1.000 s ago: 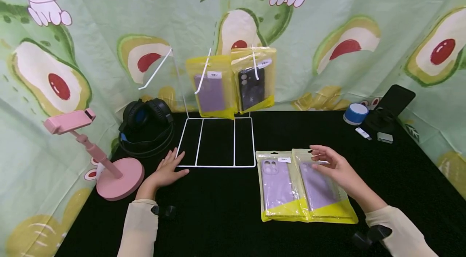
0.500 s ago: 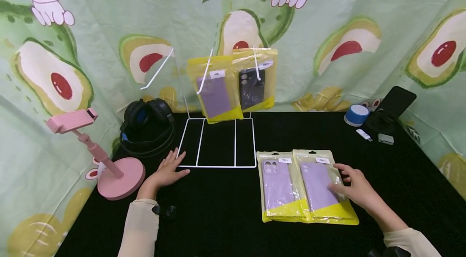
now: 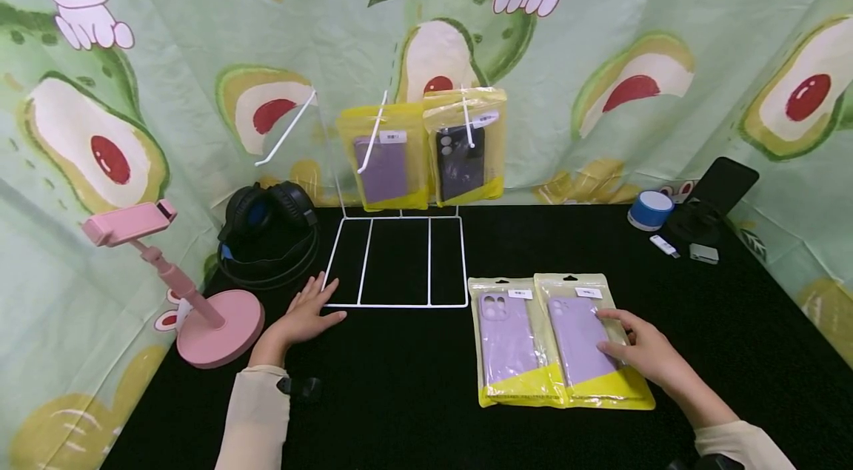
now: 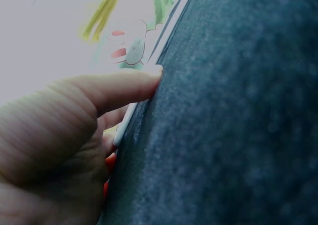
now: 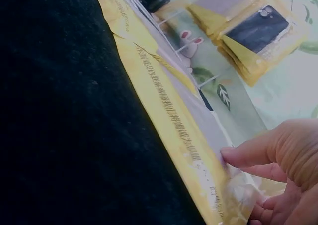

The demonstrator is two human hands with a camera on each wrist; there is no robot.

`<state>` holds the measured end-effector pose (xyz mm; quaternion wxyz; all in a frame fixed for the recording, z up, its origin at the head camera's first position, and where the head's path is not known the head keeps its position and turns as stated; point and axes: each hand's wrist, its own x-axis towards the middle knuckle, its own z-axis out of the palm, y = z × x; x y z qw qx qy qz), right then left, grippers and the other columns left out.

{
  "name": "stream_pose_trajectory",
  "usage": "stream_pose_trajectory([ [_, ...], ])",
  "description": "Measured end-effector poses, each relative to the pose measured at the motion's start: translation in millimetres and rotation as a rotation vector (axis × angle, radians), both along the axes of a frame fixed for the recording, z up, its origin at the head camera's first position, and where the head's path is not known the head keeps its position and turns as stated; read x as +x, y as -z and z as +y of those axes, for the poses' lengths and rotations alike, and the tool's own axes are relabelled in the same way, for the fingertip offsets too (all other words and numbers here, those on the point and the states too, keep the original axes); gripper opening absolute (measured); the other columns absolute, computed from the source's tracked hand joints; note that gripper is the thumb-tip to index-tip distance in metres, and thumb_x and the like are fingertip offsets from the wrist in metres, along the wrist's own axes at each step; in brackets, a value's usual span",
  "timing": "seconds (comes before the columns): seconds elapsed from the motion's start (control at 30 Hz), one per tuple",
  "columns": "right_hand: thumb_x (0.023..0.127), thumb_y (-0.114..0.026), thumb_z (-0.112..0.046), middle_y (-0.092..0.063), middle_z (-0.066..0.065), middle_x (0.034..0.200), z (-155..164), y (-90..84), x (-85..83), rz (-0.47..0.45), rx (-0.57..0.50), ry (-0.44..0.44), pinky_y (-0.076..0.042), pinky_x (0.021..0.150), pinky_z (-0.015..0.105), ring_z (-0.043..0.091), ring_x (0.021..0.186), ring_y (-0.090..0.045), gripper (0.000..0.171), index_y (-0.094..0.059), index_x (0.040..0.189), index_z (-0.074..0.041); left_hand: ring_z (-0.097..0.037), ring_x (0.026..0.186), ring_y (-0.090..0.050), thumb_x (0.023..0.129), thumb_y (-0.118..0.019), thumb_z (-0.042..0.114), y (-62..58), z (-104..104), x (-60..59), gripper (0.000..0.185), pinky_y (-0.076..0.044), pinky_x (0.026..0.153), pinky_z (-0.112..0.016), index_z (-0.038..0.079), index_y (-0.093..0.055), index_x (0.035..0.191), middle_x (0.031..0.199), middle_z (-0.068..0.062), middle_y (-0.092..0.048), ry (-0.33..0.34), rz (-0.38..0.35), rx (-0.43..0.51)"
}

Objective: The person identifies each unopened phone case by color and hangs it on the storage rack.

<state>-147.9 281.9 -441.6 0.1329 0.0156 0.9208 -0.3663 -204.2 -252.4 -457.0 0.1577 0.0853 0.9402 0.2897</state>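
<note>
My left hand (image 3: pixel 303 311) lies with fingers spread at the near left corner of the white wire rack (image 3: pixel 393 304), fingertips on or beside its base wire; the left wrist view shows the thumb (image 4: pixel 129 86) near that wire. On the table lie two yellow-edged clear pouches holding purple phone cases: a left pouch (image 3: pixel 508 344) and a right pouch (image 3: pixel 580 340), edges touching. My right hand (image 3: pixel 646 351) rests its thumb and fingertips on the right pouch's right side. A pouch with a purple case (image 3: pixel 386 170) and one with a black case (image 3: pixel 461 159) hang from rack hooks.
The rack's left hook (image 3: pixel 286 128) carries nothing. A pink phone stand (image 3: pixel 220 326) and black headphones (image 3: pixel 266 218) stand on the left. At the back right are a blue-and-white round item (image 3: pixel 651 209), a phone on a stand (image 3: pixel 723 192) and a USB stick (image 3: pixel 663 245).
My right hand has moved from over the right pouch's top to its right side, then slightly inward. The hanging purple-case pouch has swung right and back. The left hand stays put.
</note>
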Motion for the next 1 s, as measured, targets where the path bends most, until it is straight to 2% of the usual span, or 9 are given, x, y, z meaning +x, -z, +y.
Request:
stream_pose_trajectory([
  [0.17, 0.086, -0.063, -0.017, -0.054, 0.020, 0.102, -1.1, 4.8, 3.2, 0.024, -0.041, 0.047, -0.045, 0.062, 0.030, 0.023, 0.078, -0.053, 0.053, -0.047, 0.132, 0.003, -0.044, 0.141, 0.008, 0.095, -0.054, 0.034, 0.2, -0.1, -0.7, 0.071, 0.005, 0.110, -0.060, 0.000, -0.021, 0.149, 0.154, -0.029, 0.002, -0.002, -0.002, -0.004],
  [0.3, 0.089, -0.059, -0.013, -0.050, 0.028, 0.117, -1.7, 4.1, 5.5, 0.033, -0.086, 0.089, -0.045, 0.070, 0.037, 0.031, 0.091, -0.053, 0.046, -0.049, 0.131, 0.002, -0.044, 0.141, 0.008, 0.095, -0.054, 0.033, 0.1, 0.6, -0.4, 0.071, 0.005, 0.110, -0.060, 0.000, -0.022, 0.149, 0.154, -0.029, 0.001, 0.000, 0.005, -0.009],
  [0.4, 0.090, -0.056, -0.014, -0.045, 0.029, 0.124, -1.4, 0.8, 7.7, 0.036, -0.135, 0.124, -0.045, 0.076, 0.038, 0.035, 0.100, -0.051, 0.046, -0.047, 0.133, 0.001, -0.044, 0.141, 0.007, 0.095, -0.054, 0.034, 0.3, 0.9, -0.5, 0.071, 0.004, 0.110, -0.060, 0.000, -0.022, 0.149, 0.154, -0.029, 0.001, 0.005, 0.009, -0.007],
  [0.5, 0.092, -0.055, -0.014, -0.047, 0.024, 0.115, -1.4, -4.0, 9.4, 0.051, -0.197, 0.149, -0.046, 0.075, 0.034, 0.030, 0.095, -0.053, 0.048, -0.043, 0.135, 0.002, -0.043, 0.141, 0.007, 0.095, -0.054, 0.034, 0.3, 1.5, -0.8, 0.071, 0.004, 0.110, -0.059, 0.001, -0.022, 0.149, 0.154, -0.028, 0.000, 0.006, 0.009, -0.005],
  [0.53, 0.092, -0.055, -0.014, -0.047, 0.019, 0.109, -1.9, -5.9, 9.6, 0.067, -0.212, 0.155, -0.045, 0.071, 0.029, 0.024, 0.089, -0.053, 0.047, -0.043, 0.135, 0.002, -0.043, 0.141, 0.007, 0.095, -0.054, 0.035, 0.5, 1.5, -0.9, 0.071, 0.004, 0.110, -0.060, 0.001, -0.022, 0.149, 0.154, -0.028, 0.001, 0.007, 0.007, -0.003],
  [0.63, 0.093, -0.056, -0.016, -0.047, 0.013, 0.103, -5.9, -13.3, 9.4, 0.137, -0.250, 0.163, -0.044, 0.069, 0.025, 0.016, 0.083, -0.051, 0.046, -0.043, 0.134, 0.001, -0.043, 0.141, 0.008, 0.095, -0.054, 0.036, 1.1, 1.5, -1.3, 0.072, 0.004, 0.110, -0.059, 0.001, -0.022, 0.149, 0.154, -0.028, 0.001, 0.005, 0.002, -0.002],
  [0.77, 0.094, -0.057, -0.014, -0.049, 0.008, 0.112, -16.4, -23.4, 8.7, 0.278, -0.305, 0.150, -0.048, 0.071, 0.021, 0.009, 0.084, -0.055, 0.041, -0.046, 0.131, 0.001, -0.043, 0.141, 0.008, 0.095, -0.053, 0.037, 1.7, 0.4, -1.4, 0.073, 0.005, 0.110, -0.059, 0.002, -0.021, 0.149, 0.154, -0.027, 0.002, 0.001, -0.003, -0.002],
  [0.87, 0.093, -0.057, -0.008, -0.052, 0.002, 0.113, -27.0, -31.1, 8.6, 0.391, -0.350, 0.109, -0.051, 0.069, 0.022, 0.006, 0.084, -0.059, 0.037, -0.048, 0.128, 0.003, -0.042, 0.141, 0.009, 0.095, -0.053, 0.037, 1.7, -0.6, -0.9, 0.072, 0.005, 0.110, -0.059, 0.002, -0.021, 0.149, 0.155, -0.027, 0.002, -0.002, -0.003, -0.006],
  [1.0, 0.090, -0.058, 0.000, -0.056, -0.005, 0.102, -42.7, -46.1, 7.4, 0.564, -0.344, 0.031, -0.051, 0.060, 0.021, 0.007, 0.074, -0.059, 0.032, -0.054, 0.122, 0.001, -0.043, 0.141, 0.008, 0.095, -0.053, 0.036, 2.6, 0.3, -1.1, 0.072, 0.005, 0.110, -0.060, 0.001, -0.021, 0.149, 0.154, -0.028, 0.001, 0.001, 0.007, -0.005],
])
